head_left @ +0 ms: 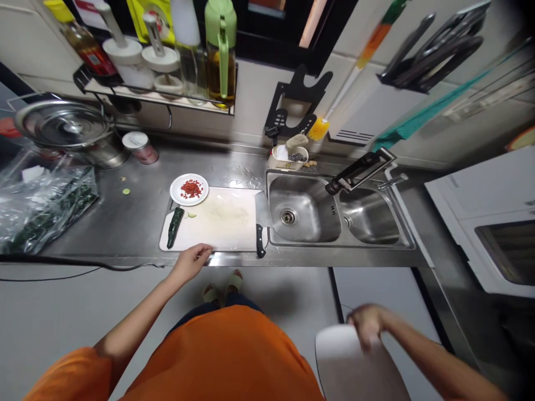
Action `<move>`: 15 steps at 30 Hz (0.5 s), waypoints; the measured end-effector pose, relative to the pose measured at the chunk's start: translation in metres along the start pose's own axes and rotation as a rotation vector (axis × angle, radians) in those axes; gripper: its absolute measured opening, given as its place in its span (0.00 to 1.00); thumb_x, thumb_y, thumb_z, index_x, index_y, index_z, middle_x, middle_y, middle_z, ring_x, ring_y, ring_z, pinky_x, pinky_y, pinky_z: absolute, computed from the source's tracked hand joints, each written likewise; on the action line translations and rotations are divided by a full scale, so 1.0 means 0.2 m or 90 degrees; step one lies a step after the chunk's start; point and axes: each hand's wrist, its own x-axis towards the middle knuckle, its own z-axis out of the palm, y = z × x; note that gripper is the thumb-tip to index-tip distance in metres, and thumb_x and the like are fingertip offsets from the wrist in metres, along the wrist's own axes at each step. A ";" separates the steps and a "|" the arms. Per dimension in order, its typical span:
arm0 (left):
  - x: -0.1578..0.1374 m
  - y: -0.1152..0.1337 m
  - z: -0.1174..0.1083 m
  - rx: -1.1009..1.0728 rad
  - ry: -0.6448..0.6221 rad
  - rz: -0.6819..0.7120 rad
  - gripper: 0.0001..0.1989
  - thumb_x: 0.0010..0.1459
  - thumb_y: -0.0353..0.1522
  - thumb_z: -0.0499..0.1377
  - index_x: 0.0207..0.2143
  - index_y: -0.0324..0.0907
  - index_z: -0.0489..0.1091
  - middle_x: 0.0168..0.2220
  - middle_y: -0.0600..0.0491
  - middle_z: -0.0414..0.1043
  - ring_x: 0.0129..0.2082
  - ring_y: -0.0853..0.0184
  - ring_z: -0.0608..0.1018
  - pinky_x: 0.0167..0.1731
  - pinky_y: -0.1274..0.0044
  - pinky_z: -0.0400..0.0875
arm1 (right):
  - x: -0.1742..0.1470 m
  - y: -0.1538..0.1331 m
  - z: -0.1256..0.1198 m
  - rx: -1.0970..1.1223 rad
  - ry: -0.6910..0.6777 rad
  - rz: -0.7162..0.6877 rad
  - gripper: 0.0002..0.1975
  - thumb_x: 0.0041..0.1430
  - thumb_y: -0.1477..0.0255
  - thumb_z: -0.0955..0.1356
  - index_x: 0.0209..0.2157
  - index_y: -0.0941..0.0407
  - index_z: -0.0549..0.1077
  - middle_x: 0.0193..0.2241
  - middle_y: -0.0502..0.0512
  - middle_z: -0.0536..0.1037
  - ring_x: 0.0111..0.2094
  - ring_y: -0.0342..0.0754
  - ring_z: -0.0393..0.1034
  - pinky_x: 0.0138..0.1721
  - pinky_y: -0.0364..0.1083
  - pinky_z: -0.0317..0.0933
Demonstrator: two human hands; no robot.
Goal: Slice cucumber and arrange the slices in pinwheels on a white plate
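Panel in right hand, left hand at cutting board

Right hand: fingers closed over the upper edge of the pale, round-cornered panel, which hangs low at the person's right side, well apart from the counter. Hand and panel are partly blurred; the exact finger placement cannot be told.

Left hand: fingers loosely curled, thumb side near the index finger, at the near edge of the cutting board. Whether they touch the board or pinch anything cannot be told.

Cutting board: white, lying flat on the steel counter to the left of the sink. A dark green vegetable with wrinkled skin lies on its left part, a small pale green slice just beside it. A white plate of chopped red pieces overlaps the far left corner. Along the right edge lies a cleaver, black handle toward the person.

Surroundings: a clear plastic bag with dark green contents sits at far left, near a steel pot and a can. The faucet reaches over the two-bowl sink. A small caddy stands behind it.
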 end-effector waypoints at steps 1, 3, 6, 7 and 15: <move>0.01 0.01 0.01 -0.010 0.000 -0.004 0.18 0.54 0.44 0.53 0.40 0.43 0.73 0.36 0.52 0.77 0.33 0.65 0.76 0.33 0.75 0.70 | 0.08 -0.07 -0.05 -0.049 -0.107 0.044 0.10 0.32 0.74 0.76 0.22 0.59 0.76 0.22 0.53 0.77 0.21 0.47 0.72 0.25 0.44 0.65; 0.02 0.05 0.06 -0.047 0.000 -0.015 0.18 0.54 0.43 0.54 0.38 0.43 0.74 0.36 0.52 0.77 0.34 0.65 0.76 0.34 0.75 0.70 | 0.26 -0.25 -0.14 -0.138 -0.352 0.116 0.11 0.23 0.81 0.74 0.17 0.58 0.75 0.20 0.57 0.78 0.21 0.50 0.73 0.26 0.44 0.66; 0.06 0.14 0.17 -0.155 -0.026 -0.064 0.18 0.53 0.44 0.55 0.38 0.42 0.73 0.32 0.51 0.76 0.33 0.65 0.76 0.31 0.75 0.70 | 0.51 -0.59 -0.17 -0.111 -0.490 0.062 0.13 0.26 0.79 0.73 0.23 0.58 0.78 0.28 0.60 0.80 0.28 0.50 0.75 0.34 0.43 0.67; 0.08 0.17 0.21 -0.206 -0.052 -0.089 0.19 0.53 0.45 0.56 0.38 0.41 0.73 0.31 0.50 0.76 0.32 0.65 0.77 0.30 0.76 0.70 | 0.58 -0.69 -0.15 -0.081 -0.484 0.032 0.13 0.28 0.78 0.73 0.24 0.58 0.77 0.29 0.61 0.81 0.29 0.50 0.75 0.36 0.43 0.67; 0.29 0.41 0.33 -0.525 -0.078 -0.161 0.20 0.53 0.43 0.59 0.44 0.41 0.66 0.35 0.47 0.77 0.34 0.64 0.79 0.36 0.71 0.74 | 0.91 -1.23 0.29 0.113 -0.578 -0.124 0.21 0.31 0.79 0.74 0.34 0.61 0.75 0.31 0.59 0.81 0.31 0.50 0.75 0.39 0.47 0.68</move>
